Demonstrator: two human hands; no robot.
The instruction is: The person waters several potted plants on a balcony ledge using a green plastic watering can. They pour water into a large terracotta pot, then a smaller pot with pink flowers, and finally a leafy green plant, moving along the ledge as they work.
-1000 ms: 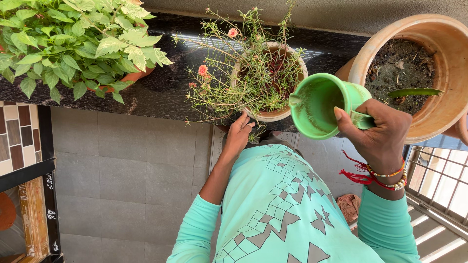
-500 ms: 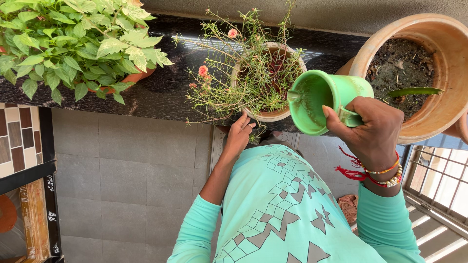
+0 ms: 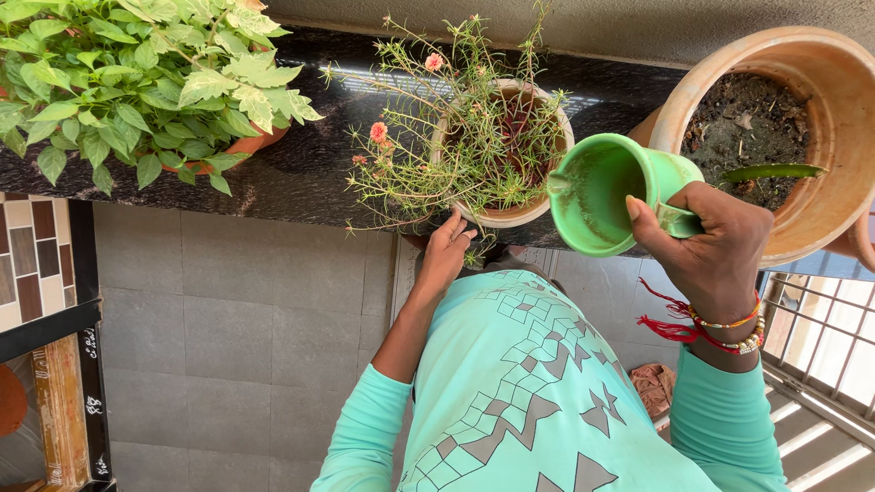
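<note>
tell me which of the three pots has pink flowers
The middle pot, with thin wiry stems and small pink blooms, touched by the left hand. The left pot holds only broad leaves; the big right pot mostly bare soil.

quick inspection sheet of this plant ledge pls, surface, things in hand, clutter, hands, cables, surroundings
surface: dark speckled stone ledge, pots standing on it
job's things: green plastic mug, tilted with its spout toward the flowering pot; that pot holds thin green stems and small pink blooms
clutter: leafy plant in a clay pot at the far left; large clay pot at the right with dark soil and one green leaf
grippers: right hand grips the mug by its handle, bead bracelets and red thread on the wrist; left hand touches the flowering pot's near side
cables: nothing seen
surroundings: grey tiled floor, metal railing at the lower right
</note>
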